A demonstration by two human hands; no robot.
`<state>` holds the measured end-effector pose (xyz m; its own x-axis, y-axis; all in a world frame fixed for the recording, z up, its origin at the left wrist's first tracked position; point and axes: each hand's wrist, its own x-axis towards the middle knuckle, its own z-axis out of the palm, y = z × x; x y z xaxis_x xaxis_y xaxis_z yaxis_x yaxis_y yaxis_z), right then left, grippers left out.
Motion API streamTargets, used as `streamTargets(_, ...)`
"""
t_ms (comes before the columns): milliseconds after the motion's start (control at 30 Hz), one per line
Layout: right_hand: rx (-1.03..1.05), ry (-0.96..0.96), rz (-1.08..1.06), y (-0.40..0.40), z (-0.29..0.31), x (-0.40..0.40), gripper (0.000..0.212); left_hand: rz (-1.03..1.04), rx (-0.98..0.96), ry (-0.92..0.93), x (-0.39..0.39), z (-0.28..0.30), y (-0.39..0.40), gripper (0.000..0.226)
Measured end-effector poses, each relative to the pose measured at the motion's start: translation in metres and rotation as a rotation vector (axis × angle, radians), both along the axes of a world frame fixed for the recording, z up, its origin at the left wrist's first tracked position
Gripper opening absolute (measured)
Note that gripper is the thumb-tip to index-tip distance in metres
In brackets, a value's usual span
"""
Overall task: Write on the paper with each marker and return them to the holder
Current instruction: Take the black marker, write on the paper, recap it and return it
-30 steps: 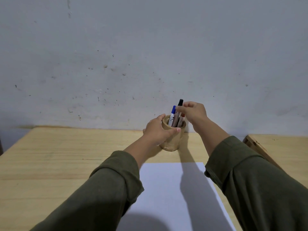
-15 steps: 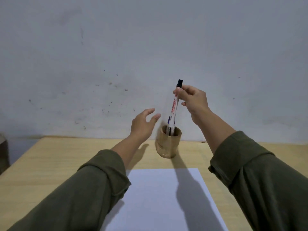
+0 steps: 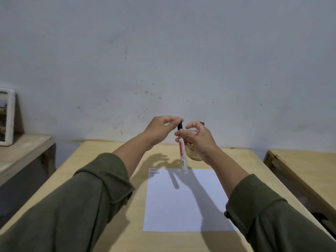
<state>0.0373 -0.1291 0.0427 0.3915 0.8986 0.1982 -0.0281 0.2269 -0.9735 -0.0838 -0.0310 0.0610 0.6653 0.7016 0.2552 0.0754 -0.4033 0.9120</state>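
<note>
Marker (image 3: 182, 153) upright in right hand (image 3: 198, 140), left hand (image 3: 160, 128) pinching cap

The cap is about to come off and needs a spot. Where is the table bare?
Bare table lies left of the paper, under the left sleeve, plus a strip to its right. It is crowded behind the paper, where the holder sits behind the right hand.

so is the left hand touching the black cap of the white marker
Touching. The head view shows the left hand with its fingers pinched on the black cap of the white marker, while the right hand grips the barrel.
</note>
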Motion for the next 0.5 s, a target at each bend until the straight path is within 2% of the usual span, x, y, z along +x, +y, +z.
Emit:
streamTargets(167, -0.009, -0.016, 0.087, -0.013, -0.006, -0.021, 0.017, 0.011, -0.041, 0.004, -0.022, -0.004, -0.012, 0.012)
streamTargets(333, -0.053, -0.012, 0.202, -0.023, -0.007, -0.031, 0.025, 0.077, -0.063, -0.033, -0.043, -0.005, -0.013, 0.016)
streamTargets(433, -0.058, 0.036, 0.282, -0.024, -0.005, -0.038, 0.015, 0.138, -0.085, -0.078, -0.05, -0.004, -0.012, 0.02)
streamTargets(500, -0.055, 0.113, 0.336, -0.023, -0.003, -0.04, 0.022, 0.191, -0.109, -0.097, -0.053, -0.005, -0.01, 0.021)
